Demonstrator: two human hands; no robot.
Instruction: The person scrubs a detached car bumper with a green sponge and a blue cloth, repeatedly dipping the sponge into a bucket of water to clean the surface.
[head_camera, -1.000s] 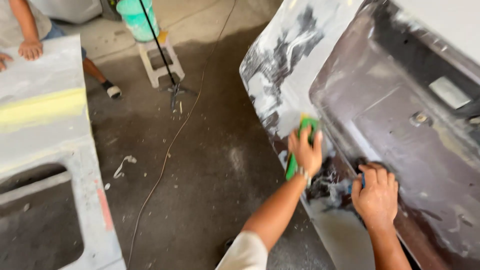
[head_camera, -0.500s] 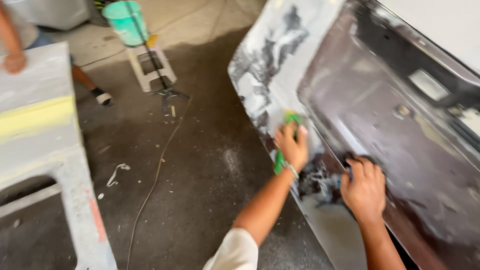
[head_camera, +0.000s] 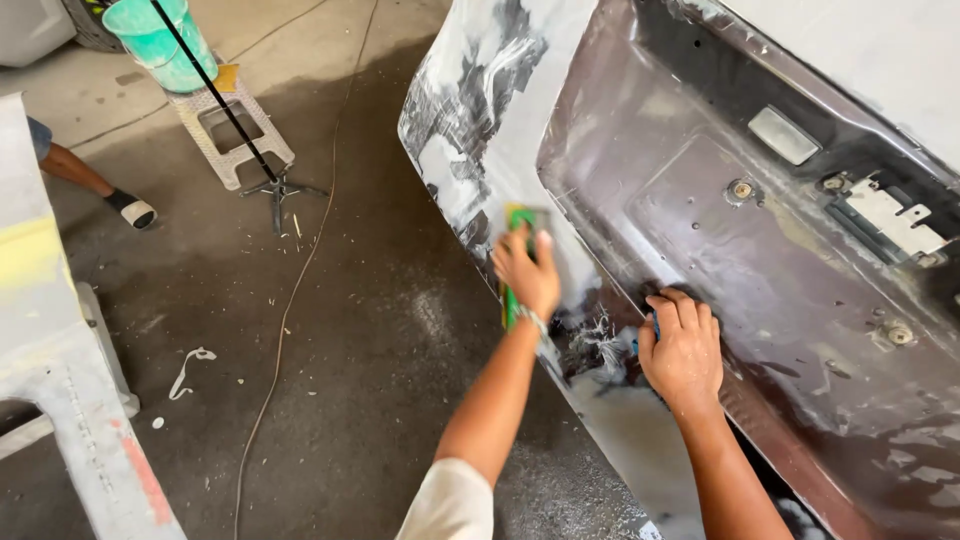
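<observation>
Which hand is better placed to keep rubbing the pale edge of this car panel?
Probably the left hand: it already presses the green sanding block against the car panel. The right hand is braced lower on the dark inner side, and whether it holds anything is unclear.

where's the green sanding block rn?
Head view, centre: the green sanding block is under the left hand, pressed on the white-sanded edge of the car body panel. The right hand rests on the panel just to its right.
</observation>
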